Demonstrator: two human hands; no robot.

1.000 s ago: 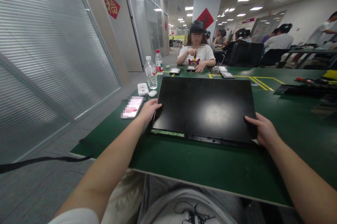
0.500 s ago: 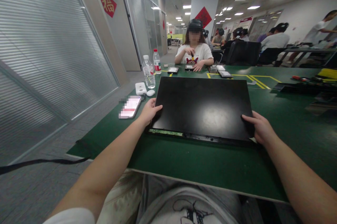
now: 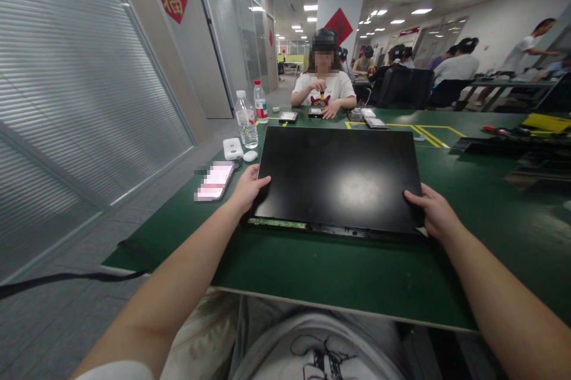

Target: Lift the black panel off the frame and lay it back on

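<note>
A black flat display panel (image 3: 330, 181) is held in front of me over the green table (image 3: 321, 273). Its surface is glossy with a bright reflection, and a green circuit strip (image 3: 277, 224) shows along the left of its near edge. My left hand (image 3: 248, 187) grips the panel's left side, thumb on the front face and fingers mostly hidden behind. On the right side my right hand (image 3: 437, 210) holds it the same way, near a small pale tab (image 3: 422, 231) at the lower corner.
Left of the panel are a phone (image 3: 215, 181), a white box-shaped device (image 3: 232, 148), a water bottle (image 3: 247, 121) and a red-capped bottle (image 3: 260, 101). Across the table a person (image 3: 323, 79) works with a tool on a small drive (image 3: 316, 112). Dark panels (image 3: 495, 145) lie at the right.
The whole view has shifted slightly, so the scene sits a little further left. Both hands keep their hold on the panel, which looks tilted about the same.
</note>
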